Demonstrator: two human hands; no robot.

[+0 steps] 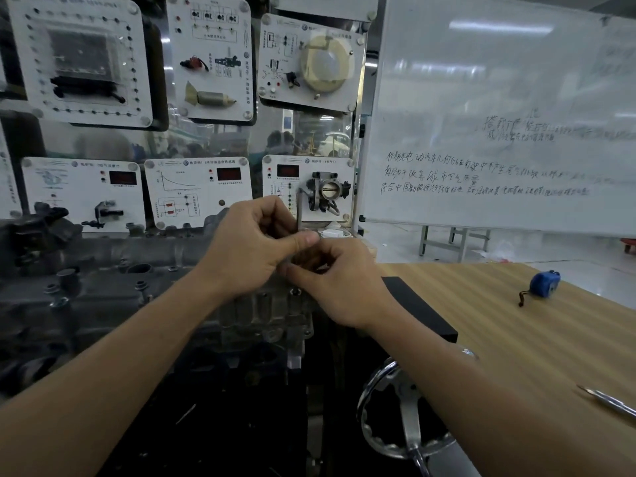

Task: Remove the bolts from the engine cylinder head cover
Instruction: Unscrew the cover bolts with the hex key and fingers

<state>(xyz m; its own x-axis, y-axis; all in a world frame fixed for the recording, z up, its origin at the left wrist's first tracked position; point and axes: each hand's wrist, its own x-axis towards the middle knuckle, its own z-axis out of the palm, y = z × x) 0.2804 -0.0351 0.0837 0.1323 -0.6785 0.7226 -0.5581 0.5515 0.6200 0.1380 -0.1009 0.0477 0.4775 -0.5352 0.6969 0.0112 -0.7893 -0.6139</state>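
Note:
The grey engine cylinder head cover (113, 287) stretches across the left and middle, with several bolts (59, 301) standing up along its near edge. My left hand (251, 249) and my right hand (330, 284) meet above the cover's right end. An L-shaped metal key (300, 210) rises from between them; my left hand grips it with curled fingers and the thumb stretched across. My right hand's fingers are curled around the key's lower part, which they hide along with the bolt beneath.
A wooden table (516, 339) lies to the right with a blue tape measure (543, 285), a black block (420, 308) and a metal tool (609, 402). A metal handwheel (402, 407) sits below my right forearm. Training panels (206, 56) and a whiteboard (499, 108) stand behind.

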